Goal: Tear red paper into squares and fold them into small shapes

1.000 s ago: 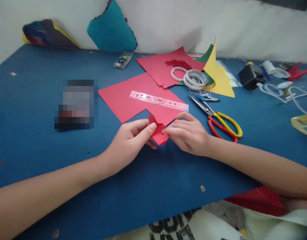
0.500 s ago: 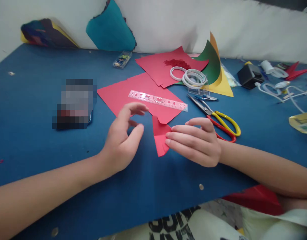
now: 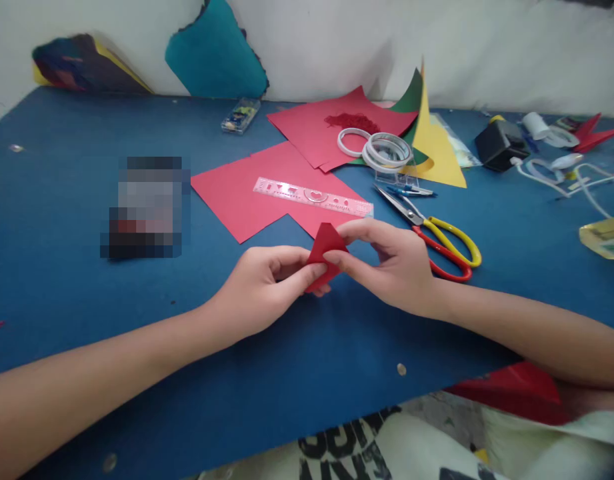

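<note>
A small folded piece of red paper [image 3: 327, 243] is held above the blue table between both hands. My left hand [image 3: 261, 287] pinches its lower left part, thumb in front and fingers behind. My right hand [image 3: 391, 263] grips its right side between thumb and index finger. The fingers hide part of the paper's lower edge. Just beyond the hands, a clear ruler [image 3: 311, 197] with cut-out shapes lies on red paper sheets [image 3: 237, 207]. To the right of my right hand lie scissors [image 3: 437, 240] with red and yellow handles, blades apart.
Tape rolls [image 3: 387, 152] and red shreds [image 3: 351, 122] sit on the farther red sheets. Green and yellow sheets [image 3: 439, 153] curl up behind. A black box [image 3: 501, 143] and white cables [image 3: 551, 183] lie at right. A blurred-out object [image 3: 147, 207] is at left.
My left hand has moved right and closed on the red paper. My right hand has shifted its grip, and the paper has been turned and now looks narrower, pointing upward.
</note>
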Action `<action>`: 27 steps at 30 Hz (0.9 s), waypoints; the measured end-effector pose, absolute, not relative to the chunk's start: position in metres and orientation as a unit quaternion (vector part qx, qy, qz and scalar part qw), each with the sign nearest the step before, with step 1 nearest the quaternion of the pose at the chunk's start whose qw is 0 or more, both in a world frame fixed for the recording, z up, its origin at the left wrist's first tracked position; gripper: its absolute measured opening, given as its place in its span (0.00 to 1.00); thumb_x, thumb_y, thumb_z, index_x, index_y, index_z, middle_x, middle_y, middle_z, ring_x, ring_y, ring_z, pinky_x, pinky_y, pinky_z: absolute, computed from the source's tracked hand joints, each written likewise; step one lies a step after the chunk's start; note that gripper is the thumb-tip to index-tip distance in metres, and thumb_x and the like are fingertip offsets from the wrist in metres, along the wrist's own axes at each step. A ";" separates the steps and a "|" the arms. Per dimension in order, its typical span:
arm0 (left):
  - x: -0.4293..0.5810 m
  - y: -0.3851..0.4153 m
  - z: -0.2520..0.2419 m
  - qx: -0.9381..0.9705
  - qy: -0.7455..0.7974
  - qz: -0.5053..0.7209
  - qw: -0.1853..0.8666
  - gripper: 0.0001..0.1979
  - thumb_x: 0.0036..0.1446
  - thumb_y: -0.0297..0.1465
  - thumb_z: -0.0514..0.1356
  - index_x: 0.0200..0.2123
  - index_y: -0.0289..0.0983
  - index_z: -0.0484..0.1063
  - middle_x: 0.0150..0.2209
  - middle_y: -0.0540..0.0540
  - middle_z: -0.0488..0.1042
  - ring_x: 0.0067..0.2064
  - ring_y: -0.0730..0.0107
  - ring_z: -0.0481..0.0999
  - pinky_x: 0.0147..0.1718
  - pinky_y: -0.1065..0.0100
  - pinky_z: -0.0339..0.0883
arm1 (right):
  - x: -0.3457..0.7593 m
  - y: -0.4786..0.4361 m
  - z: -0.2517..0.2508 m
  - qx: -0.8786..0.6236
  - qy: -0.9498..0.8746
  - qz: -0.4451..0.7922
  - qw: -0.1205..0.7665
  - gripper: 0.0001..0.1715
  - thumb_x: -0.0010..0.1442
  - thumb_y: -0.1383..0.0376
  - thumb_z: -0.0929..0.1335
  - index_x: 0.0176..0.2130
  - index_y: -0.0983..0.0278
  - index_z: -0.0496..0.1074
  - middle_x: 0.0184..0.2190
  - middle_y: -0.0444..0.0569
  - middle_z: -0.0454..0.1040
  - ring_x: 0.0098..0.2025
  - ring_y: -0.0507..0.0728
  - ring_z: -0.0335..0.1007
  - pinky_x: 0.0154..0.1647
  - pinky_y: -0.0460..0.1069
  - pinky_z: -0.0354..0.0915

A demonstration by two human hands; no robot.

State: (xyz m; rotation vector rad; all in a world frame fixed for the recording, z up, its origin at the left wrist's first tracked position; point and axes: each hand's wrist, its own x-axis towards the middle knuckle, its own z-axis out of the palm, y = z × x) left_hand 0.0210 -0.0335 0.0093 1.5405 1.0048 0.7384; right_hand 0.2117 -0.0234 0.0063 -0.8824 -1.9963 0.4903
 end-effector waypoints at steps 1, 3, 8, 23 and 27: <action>0.022 -0.032 0.012 0.637 0.427 0.304 0.565 0.08 0.58 0.34 0.58 0.33 0.39 0.77 0.28 0.51 0.80 0.31 0.71 0.78 0.31 0.73 0.69 | 0.211 -0.023 0.005 -0.364 -0.796 0.212 0.434 0.06 0.57 0.66 0.70 0.37 0.65 0.72 0.33 0.44 0.78 0.34 0.50 0.74 0.35 0.43 0.69; 0.023 -0.030 0.015 0.619 0.430 0.298 0.586 0.09 0.58 0.33 0.58 0.33 0.38 0.77 0.28 0.51 0.79 0.30 0.73 0.76 0.30 0.75 0.68 | 0.210 -0.021 0.004 -0.373 -0.794 0.206 0.433 0.04 0.58 0.68 0.69 0.37 0.65 0.72 0.32 0.44 0.78 0.33 0.49 0.74 0.34 0.43 0.70; 0.022 -0.024 0.017 0.575 0.402 0.297 0.648 0.08 0.58 0.31 0.58 0.32 0.37 0.78 0.29 0.49 0.79 0.30 0.75 0.76 0.30 0.77 0.68 | 0.220 -0.011 0.006 -0.236 -0.892 -0.023 0.384 0.08 0.61 0.72 0.66 0.40 0.64 0.73 0.34 0.49 0.79 0.36 0.53 0.75 0.37 0.49 0.71; 0.019 -0.023 0.007 0.521 0.383 0.330 0.688 0.10 0.55 0.31 0.63 0.41 0.35 0.75 0.37 0.46 0.80 0.37 0.71 0.79 0.35 0.73 0.71 | 0.230 -0.002 0.006 -0.145 -0.931 -0.155 0.295 0.16 0.61 0.70 0.65 0.49 0.66 0.70 0.46 0.53 0.77 0.45 0.58 0.74 0.45 0.56 0.70; 0.019 -0.023 0.008 0.521 0.401 0.324 0.680 0.11 0.56 0.32 0.62 0.42 0.35 0.74 0.36 0.46 0.81 0.38 0.70 0.79 0.35 0.73 0.71 | 0.227 -0.008 0.011 -0.257 -0.895 0.075 0.358 0.16 0.62 0.71 0.62 0.50 0.69 0.68 0.42 0.56 0.76 0.44 0.57 0.73 0.45 0.54 0.69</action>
